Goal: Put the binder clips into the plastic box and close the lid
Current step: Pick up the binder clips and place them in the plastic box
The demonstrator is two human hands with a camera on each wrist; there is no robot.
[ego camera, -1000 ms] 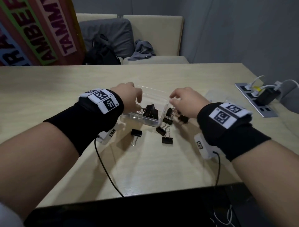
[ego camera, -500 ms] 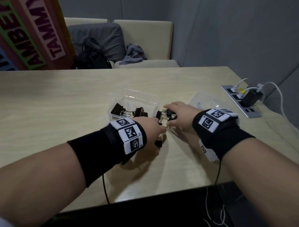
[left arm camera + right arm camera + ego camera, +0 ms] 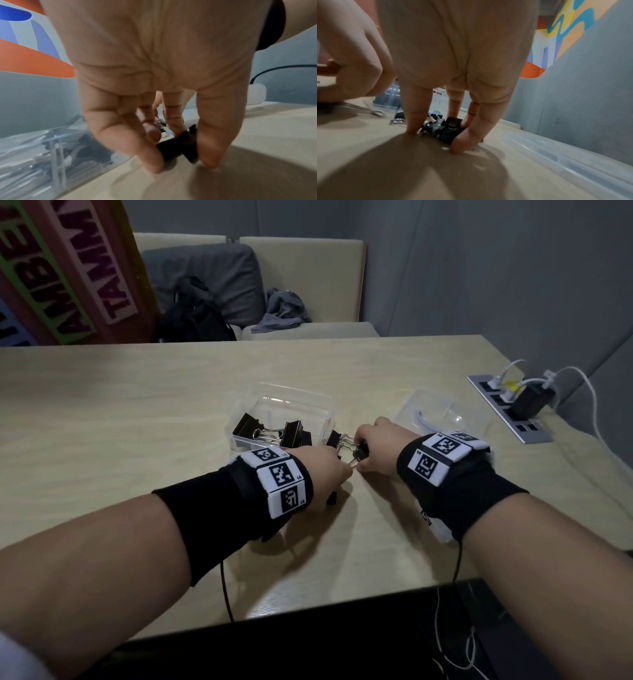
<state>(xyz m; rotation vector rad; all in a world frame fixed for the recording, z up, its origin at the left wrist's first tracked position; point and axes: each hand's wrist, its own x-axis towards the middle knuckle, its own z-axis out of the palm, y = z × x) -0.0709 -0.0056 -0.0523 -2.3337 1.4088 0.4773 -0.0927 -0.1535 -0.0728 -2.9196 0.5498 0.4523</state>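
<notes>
Reaching down, both hands [image 3: 325, 474] [image 3: 380, 451] pinch binder clips [image 3: 450, 129] beside plastic box [image 3: 291, 409].

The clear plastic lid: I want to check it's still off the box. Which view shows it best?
The head view: the clear plastic lid lies whole on the wooden table, right of the clear plastic box. The right wrist view shows only its edge; the left wrist view shows none.

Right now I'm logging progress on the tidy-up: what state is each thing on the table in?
plastic box: open, some clips inside.
lid: off, lying flat on the table right of the box.
loose binder clips: on the table beside the box.
left hand: pinches a black clip on the table.
right hand: grips clips on the table.
</notes>
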